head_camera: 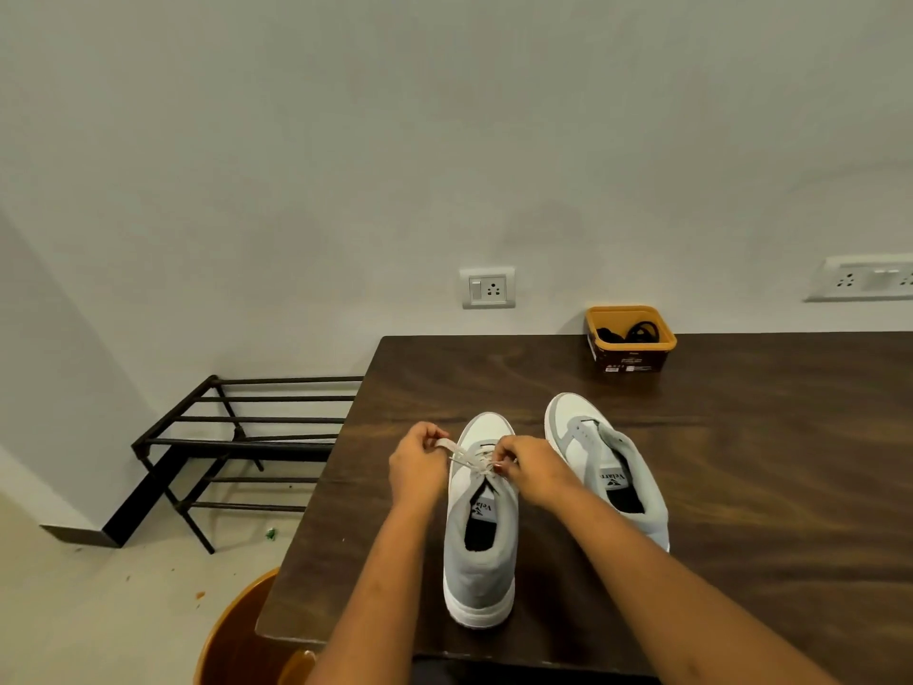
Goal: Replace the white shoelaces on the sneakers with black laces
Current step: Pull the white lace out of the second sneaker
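Note:
Two grey-and-white sneakers stand on the dark wooden table (741, 462), toes pointing away from me. The left sneaker (480, 561) still carries a white lace (467, 459) across its upper eyelets. My left hand (416, 462) pinches one end of that lace, pulled out to the left. My right hand (531, 467) pinches the lace over the sneaker's tongue. The right sneaker (600, 457) shows bare eyelets with no lace. Black laces (630, 333) lie coiled in a small orange tub (630, 358) at the table's far edge.
A black metal shoe rack (237, 442) stands on the floor left of the table. An orange round stool (237, 640) sits at the table's near left corner. Wall sockets (488, 287) are mounted behind the table.

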Demonstrator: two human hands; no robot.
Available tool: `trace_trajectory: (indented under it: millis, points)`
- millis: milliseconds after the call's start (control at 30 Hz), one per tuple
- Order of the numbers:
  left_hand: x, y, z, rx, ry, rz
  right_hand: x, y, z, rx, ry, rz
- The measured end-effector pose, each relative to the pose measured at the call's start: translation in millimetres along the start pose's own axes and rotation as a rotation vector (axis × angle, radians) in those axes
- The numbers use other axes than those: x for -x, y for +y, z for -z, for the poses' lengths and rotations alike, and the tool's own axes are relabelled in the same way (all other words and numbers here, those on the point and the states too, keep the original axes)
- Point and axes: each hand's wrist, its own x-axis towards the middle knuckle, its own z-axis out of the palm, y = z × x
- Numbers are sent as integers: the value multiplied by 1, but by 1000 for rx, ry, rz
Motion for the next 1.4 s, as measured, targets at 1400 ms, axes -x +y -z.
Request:
trace_trajectory:
  millis: [1400]
  points:
    - [47,-23,-29,-259,-45,-135,14,-8,19,342,-122,-19]
